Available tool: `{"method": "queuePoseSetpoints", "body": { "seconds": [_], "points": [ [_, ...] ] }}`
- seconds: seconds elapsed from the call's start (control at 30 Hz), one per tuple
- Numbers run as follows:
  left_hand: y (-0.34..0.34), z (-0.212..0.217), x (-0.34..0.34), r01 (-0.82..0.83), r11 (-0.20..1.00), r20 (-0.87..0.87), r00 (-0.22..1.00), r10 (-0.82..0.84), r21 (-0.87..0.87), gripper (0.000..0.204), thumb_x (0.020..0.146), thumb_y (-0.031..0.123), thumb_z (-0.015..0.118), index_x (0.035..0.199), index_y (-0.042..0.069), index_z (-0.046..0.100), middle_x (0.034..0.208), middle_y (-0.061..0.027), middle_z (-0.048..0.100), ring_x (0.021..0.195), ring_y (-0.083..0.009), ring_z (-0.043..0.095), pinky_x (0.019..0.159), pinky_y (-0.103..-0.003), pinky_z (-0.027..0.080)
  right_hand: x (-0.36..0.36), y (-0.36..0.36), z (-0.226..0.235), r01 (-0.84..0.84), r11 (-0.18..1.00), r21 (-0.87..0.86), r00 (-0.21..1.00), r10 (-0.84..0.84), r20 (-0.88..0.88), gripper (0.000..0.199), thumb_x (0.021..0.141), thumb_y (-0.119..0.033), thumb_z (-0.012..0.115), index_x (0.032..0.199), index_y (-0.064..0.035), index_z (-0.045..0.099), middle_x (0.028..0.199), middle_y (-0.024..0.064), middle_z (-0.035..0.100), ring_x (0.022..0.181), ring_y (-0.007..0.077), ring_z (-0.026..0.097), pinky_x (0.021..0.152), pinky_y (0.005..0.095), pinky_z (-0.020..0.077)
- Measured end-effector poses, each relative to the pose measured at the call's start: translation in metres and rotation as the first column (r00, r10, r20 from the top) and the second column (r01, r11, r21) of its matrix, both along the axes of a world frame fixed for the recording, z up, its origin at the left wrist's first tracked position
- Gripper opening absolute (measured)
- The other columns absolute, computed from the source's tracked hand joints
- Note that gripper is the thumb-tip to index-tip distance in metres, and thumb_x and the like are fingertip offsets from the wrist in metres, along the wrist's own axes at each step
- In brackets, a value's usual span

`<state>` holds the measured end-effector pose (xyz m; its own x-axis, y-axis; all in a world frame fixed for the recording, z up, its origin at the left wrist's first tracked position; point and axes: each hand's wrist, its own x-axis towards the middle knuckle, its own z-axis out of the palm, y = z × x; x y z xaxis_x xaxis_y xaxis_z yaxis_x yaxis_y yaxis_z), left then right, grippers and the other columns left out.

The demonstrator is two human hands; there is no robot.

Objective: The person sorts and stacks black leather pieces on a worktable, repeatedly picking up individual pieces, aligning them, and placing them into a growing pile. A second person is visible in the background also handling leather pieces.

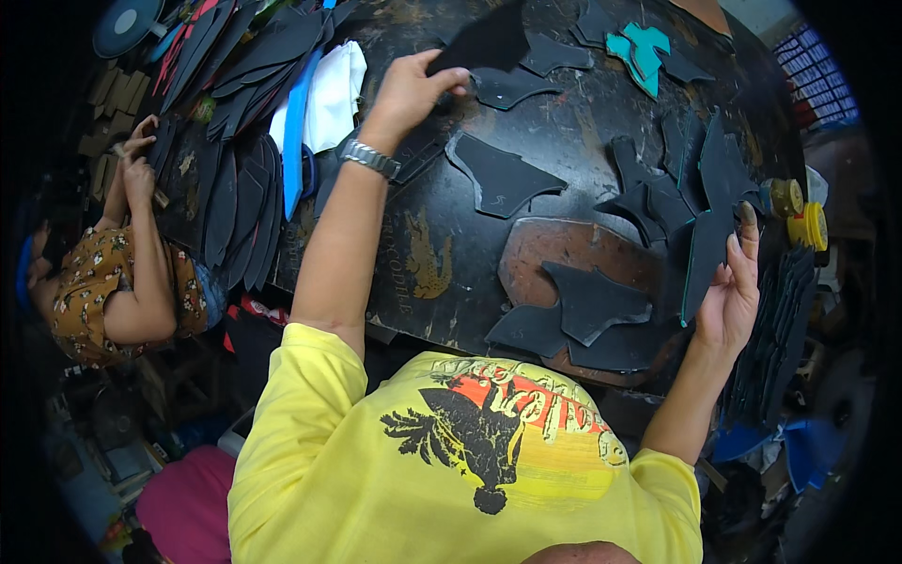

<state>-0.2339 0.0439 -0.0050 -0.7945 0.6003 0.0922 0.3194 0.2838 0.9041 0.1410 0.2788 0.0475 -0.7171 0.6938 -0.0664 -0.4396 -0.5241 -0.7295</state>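
My left hand (407,94) is closed on a dark cut sheet piece (484,39), pinched between thumb and fingers and raised over the far side of the table. Below that piece lies a similar black one (507,89). Another black shaped piece (498,176) with a pale edge rests mid-table. On the right, my right hand (731,296) grips a long black piece (707,244) with a teal edge, tilted up beside a pile of dark pieces (648,193). Part of its grip is hidden.
A brown board (536,249) near me carries several black pieces (597,301). Teal pieces (644,54) lie at the far right; yellow-lidded jars (806,226) stand by the right edge. Stacked black pieces (249,202) and a blue strip (295,141) lie left, near another person (132,291).
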Motion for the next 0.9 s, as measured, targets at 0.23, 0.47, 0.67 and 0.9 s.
{"method": "queuePoseSetpoints", "body": {
  "seconds": [0.23,0.47,0.67,0.9],
  "points": [
    [-0.034,0.029,0.014,0.203,0.979,0.103,0.974,-0.202,-0.005,0.028,0.094,0.023,0.075,0.108,-0.001,0.074,0.091,-0.0062,0.076,0.077,-0.0098,0.067,0.077,-0.025,0.054,0.007,0.000,-0.007,-0.010,0.997,-0.070,1.000,0.009,-0.023,0.052,0.095,0.009,0.059,0.144,-0.0039,0.050,0.127,0.0157,0.067,0.116,0.0199,0.067,0.104,0.0335,0.0556],
    [-0.004,0.020,0.059,0.428,0.880,0.305,0.883,-0.357,-0.208,0.021,0.092,0.015,0.077,0.101,-0.004,0.074,0.085,-0.0059,0.075,0.069,-0.0080,0.066,0.067,-0.022,0.055,0.000,-0.004,-0.016,-0.040,0.995,-0.089,0.999,0.039,-0.009,0.054,0.095,0.010,0.058,0.146,-0.0036,0.048,0.125,0.0170,0.068,0.115,0.0220,0.068,0.104,0.0358,0.0554],
    [0.012,0.021,0.075,0.306,0.864,0.136,0.952,-0.274,-0.399,0.034,0.087,0.023,0.083,0.105,-0.004,0.075,0.076,-0.0088,0.074,0.063,-0.0110,0.069,0.063,-0.025,0.054,0.001,-0.002,-0.021,-0.048,0.996,-0.068,0.999,0.047,-0.015,0.052,0.101,0.008,0.050,0.151,-0.0043,0.045,0.133,0.0195,0.064,0.117,0.0216,0.069,0.094,0.0285,0.0614],
    [0.007,0.023,0.077,0.193,0.885,-0.123,0.956,-0.267,-0.423,0.053,0.083,0.030,0.086,0.121,-0.002,0.072,0.073,-0.0085,0.070,0.062,-0.0121,0.066,0.061,-0.027,0.052,0.000,-0.003,-0.021,-0.031,0.996,-0.089,0.999,0.033,0.012,0.052,0.097,0.009,0.055,0.147,-0.0036,0.047,0.127,0.0179,0.067,0.114,0.0211,0.070,0.097,0.0306,0.0590]
  ]
}}
